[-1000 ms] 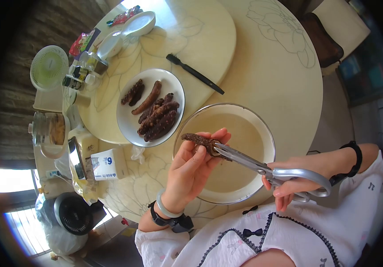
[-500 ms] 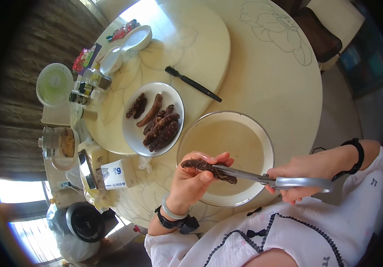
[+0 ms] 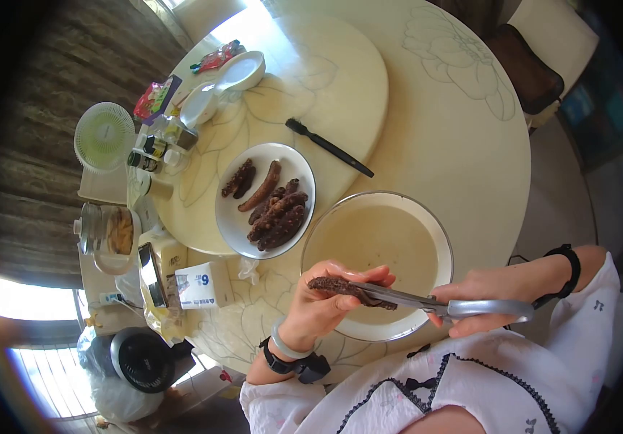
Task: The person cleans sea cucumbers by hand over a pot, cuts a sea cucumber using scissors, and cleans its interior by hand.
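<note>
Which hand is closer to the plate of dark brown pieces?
Left. The left hand, holding another dark piece, is below and slightly right of the plate in the picture; the right hand, on the scissors, is farther right.

Top (image 3: 369, 369): wht, loose, approx. elbow-length slvs, faint pink print. Collar (image 3: 481, 394): wht, w/ blk scalloped trim (image 3: 519, 379). Bow (image 3: 421, 384): blk, sm., ctr. front. Motif (image 3: 598, 306): blk, music-note shape, R slv. L wrist (image 3: 283, 348): 1 pale rounded bangle (image 3: 278, 336); 1 blk strap (image 3: 271, 358) w/ blk blocky unit (image 3: 313, 368). R wrist (image 3: 551, 273): 1 blk band (image 3: 576, 266), plain.
</note>
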### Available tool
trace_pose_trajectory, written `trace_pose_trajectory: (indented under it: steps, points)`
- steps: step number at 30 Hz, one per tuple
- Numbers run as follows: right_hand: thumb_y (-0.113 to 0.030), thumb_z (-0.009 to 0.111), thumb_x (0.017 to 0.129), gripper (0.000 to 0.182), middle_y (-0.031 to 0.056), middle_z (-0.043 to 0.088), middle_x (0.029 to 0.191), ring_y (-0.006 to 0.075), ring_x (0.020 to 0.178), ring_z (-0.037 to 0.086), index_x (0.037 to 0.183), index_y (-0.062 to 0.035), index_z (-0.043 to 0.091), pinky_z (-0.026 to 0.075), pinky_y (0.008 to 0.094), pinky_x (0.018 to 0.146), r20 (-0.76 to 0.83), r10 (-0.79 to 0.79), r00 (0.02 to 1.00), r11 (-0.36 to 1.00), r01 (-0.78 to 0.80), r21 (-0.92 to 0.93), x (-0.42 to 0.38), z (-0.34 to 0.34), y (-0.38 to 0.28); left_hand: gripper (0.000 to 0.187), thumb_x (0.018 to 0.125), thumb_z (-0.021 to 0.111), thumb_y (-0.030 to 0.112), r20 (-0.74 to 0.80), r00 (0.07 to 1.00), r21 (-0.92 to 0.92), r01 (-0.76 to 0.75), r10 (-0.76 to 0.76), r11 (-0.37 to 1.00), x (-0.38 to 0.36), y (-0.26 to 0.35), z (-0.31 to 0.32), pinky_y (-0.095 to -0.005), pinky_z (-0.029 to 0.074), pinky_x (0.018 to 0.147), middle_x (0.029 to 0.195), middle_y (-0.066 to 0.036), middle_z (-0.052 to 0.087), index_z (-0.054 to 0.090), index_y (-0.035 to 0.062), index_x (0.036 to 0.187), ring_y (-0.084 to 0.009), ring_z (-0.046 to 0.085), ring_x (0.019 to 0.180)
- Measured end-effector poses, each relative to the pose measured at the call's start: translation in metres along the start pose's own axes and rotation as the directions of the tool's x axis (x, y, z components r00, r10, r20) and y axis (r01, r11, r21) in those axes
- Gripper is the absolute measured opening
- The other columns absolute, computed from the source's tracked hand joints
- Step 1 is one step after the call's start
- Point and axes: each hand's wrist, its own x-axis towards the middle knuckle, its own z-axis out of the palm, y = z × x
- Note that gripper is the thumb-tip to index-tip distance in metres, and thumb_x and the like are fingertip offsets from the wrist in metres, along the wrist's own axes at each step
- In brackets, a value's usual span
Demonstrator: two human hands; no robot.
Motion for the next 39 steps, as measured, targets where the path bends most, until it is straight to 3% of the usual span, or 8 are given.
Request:
trace_pose_trajectory:
  steps: [4,6,12,21,28,31,34,39]
  points:
    - [-0.026,0.062,0.096,0.029,0.0111,0.066,0.088,0.0294,0.073,0.067,0.118,-0.0087,0.055,0.052,0.0381,0.068,-0.002,0.054,0.999,0.995,-0.053,-0.079,0.001,0.001,-0.004,0.027,0.093,0.069,0.000,0.041,0.999,0.044,-0.007,0.006,0.999,0.002,0.004,0.000,-0.0563,0.045,0.111,0.135,-0.029,0.060,0.061,-0.0023,0.119,-0.0449,0.056,0.128]
    - [-0.024,0.059,0.097,0.025,0.0155,0.068,0.084,0.0373,0.071,0.068,0.115,-0.0079,0.055,0.054,0.0466,0.067,-0.078,0.014,0.997,0.995,-0.022,-0.099,0.001,0.004,-0.003,0.031,0.094,0.067,-0.001,0.034,0.999,0.094,0.012,-0.015,0.995,0.002,0.004,0.002,-0.0526,0.044,0.112,0.134,-0.027,0.061,0.061,-0.0036,0.124,-0.0424,0.057,0.129]
    - [-0.017,0.062,0.094,0.023,0.0139,0.066,0.072,0.0348,0.055,0.064,0.112,-0.0045,0.055,0.052,0.0432,0.053,-0.190,-0.078,0.979,0.974,0.034,-0.226,0.001,0.013,0.005,0.032,0.096,0.064,-0.001,0.049,0.998,0.123,0.041,-0.048,0.992,0.004,0.003,0.001,-0.0477,0.043,0.114,0.137,-0.025,0.060,0.060,-0.0050,0.128,-0.0379,0.056,0.131]
    - [-0.013,0.062,0.093,0.016,0.0133,0.062,0.067,0.0344,0.052,0.062,0.103,-0.0025,0.055,0.050,0.0432,0.049,-0.225,-0.103,0.969,0.949,0.028,-0.314,-0.002,0.012,0.004,0.035,0.099,0.059,0.001,0.101,0.993,0.167,0.041,-0.059,0.985,0.007,0.000,-0.001,-0.0442,0.040,0.116,0.143,-0.025,0.055,0.056,-0.0040,0.133,-0.0347,0.052,0.136]
    - [-0.011,0.061,0.092,0.016,0.0130,0.064,0.072,0.0338,0.053,0.062,0.104,-0.0021,0.055,0.050,0.0426,0.049,-0.224,-0.083,0.971,0.953,0.012,-0.303,-0.003,0.011,0.005,0.035,0.100,0.059,0.002,0.087,0.993,0.175,0.059,-0.075,0.983,0.009,0.002,0.000,-0.0445,0.040,0.116,0.144,-0.024,0.055,0.055,-0.0037,0.134,-0.0344,0.051,0.137]
    - [-0.010,0.061,0.092,0.016,0.0127,0.064,0.073,0.0337,0.053,0.062,0.104,-0.0018,0.055,0.050,0.0423,0.049,-0.227,-0.088,0.970,0.959,0.021,-0.281,-0.004,0.010,0.005,0.036,0.102,0.058,0.010,0.077,0.993,0.195,0.070,-0.087,0.978,0.008,0.004,0.002,-0.0445,0.041,0.115,0.146,-0.024,0.053,0.054,-0.0040,0.136,-0.0342,0.051,0.137]
    - [-0.009,0.060,0.092,0.017,0.0125,0.063,0.074,0.0330,0.054,0.062,0.106,-0.0021,0.055,0.049,0.0420,0.050,-0.193,-0.022,0.981,0.965,-0.029,-0.259,-0.006,0.006,-0.001,0.041,0.104,0.057,0.019,0.053,0.991,0.077,0.116,-0.120,0.990,0.009,0.005,-0.001,-0.0452,0.042,0.115,0.148,-0.024,0.051,0.052,-0.0040,0.138,-0.0345,0.050,0.138]
    - [-0.013,0.060,0.091,0.027,0.0122,0.061,0.076,0.0324,0.064,0.064,0.115,-0.0054,0.050,0.049,0.0432,0.061,-0.045,0.105,0.993,0.992,-0.107,-0.062,-0.013,-0.001,-0.006,0.044,0.107,0.051,0.026,0.008,0.989,0.097,0.146,-0.148,0.984,0.009,0.005,-0.003,-0.0481,0.042,0.115,0.149,-0.023,0.049,0.050,-0.0029,0.140,-0.0381,0.047,0.140]
